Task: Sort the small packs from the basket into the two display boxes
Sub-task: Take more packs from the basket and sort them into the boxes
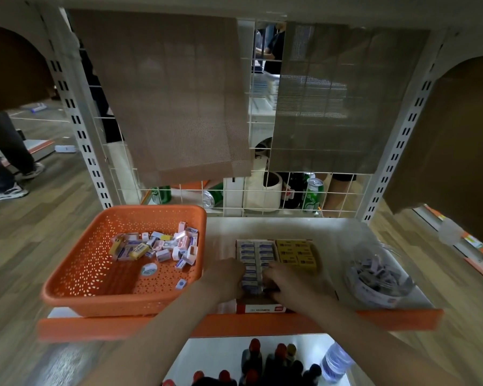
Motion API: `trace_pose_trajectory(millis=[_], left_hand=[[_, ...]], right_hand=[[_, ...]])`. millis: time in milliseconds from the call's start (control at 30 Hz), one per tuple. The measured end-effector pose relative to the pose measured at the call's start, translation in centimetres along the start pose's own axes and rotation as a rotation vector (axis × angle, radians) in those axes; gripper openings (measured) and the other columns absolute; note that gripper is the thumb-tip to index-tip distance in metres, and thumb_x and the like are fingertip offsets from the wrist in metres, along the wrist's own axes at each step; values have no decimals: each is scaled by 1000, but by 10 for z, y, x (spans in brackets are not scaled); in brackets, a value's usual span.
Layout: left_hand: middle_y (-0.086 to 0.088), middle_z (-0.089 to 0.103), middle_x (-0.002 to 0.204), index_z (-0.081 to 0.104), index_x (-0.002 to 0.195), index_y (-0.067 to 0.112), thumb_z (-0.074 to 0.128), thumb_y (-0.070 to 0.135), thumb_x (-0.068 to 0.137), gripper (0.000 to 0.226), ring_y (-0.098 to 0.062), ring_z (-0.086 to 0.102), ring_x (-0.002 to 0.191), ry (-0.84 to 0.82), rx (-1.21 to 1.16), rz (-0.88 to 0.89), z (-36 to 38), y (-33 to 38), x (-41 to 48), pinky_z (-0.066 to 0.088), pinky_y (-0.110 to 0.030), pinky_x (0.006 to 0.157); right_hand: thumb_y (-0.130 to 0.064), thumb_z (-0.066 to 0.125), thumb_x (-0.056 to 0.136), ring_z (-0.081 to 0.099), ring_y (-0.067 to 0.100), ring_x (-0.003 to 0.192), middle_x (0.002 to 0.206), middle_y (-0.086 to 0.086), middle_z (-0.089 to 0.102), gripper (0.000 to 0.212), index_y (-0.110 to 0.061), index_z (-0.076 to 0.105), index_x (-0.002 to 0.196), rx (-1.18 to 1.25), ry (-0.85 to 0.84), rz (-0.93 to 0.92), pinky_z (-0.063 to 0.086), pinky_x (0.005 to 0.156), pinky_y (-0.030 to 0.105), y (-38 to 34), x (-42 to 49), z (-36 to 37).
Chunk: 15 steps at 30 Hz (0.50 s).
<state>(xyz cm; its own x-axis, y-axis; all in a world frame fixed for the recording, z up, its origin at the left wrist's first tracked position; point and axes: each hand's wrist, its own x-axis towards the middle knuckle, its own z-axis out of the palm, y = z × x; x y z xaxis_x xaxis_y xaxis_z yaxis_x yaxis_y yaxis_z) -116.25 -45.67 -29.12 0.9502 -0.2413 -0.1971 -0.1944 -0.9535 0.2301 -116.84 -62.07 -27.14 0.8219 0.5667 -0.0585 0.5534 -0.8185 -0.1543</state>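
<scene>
An orange perforated basket [76,277] stands at the left of the shelf and holds several loose small packs [156,246], white, pink and yellow. To its right stands a display box [262,308] with rows of blue-white packs [255,252]; a second box of yellow packs [296,253] adjoins it on the right. My left hand [223,277] and my right hand [286,280] both lie over the front rows of the blue-white box, fingers curled onto the packs there. Whether either hand pinches a pack is hidden by the fingers.
A clear round tub of binder clips [379,277] stands at the right of the white shelf [332,235]. An orange rail [388,319] edges the shelf front. Bottles [265,363] fill the shelf below. A wire grid back [262,162] shows green cans behind. A person's legs [6,162] stand far left.
</scene>
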Motion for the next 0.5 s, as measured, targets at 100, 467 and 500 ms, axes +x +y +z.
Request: trace_pose_trajectory(millis=[100,467,500], left_hand=[[-8,62,116,58,117,10,61,24,89,32,-20,60,105,-27,-20,7,-3,0,-2,52,-28,90],[9,36,64,36,67,18,56,31,91,33,-17,42,69,288,-72,70,-56,-44,-31,31,-26,60],[8,36,62,38,70,16,56,29,91,30,-17,41,67,348,-66,66,-60,-50,-37,29,-26,58]], right_hand=[[-19,63,88,57,11,101,114,-7,59,12,-22,63,100,96,3,35,43,85,22,9,12,5],[-16,62,84,49,10,78,87,-8,49,6,-20,61,89,130,201,-58,37,66,24,-28,55,-27],[-16,61,85,49,11,78,86,-8,48,7,-19,62,91,144,215,-82,37,66,24,-38,60,-28]])
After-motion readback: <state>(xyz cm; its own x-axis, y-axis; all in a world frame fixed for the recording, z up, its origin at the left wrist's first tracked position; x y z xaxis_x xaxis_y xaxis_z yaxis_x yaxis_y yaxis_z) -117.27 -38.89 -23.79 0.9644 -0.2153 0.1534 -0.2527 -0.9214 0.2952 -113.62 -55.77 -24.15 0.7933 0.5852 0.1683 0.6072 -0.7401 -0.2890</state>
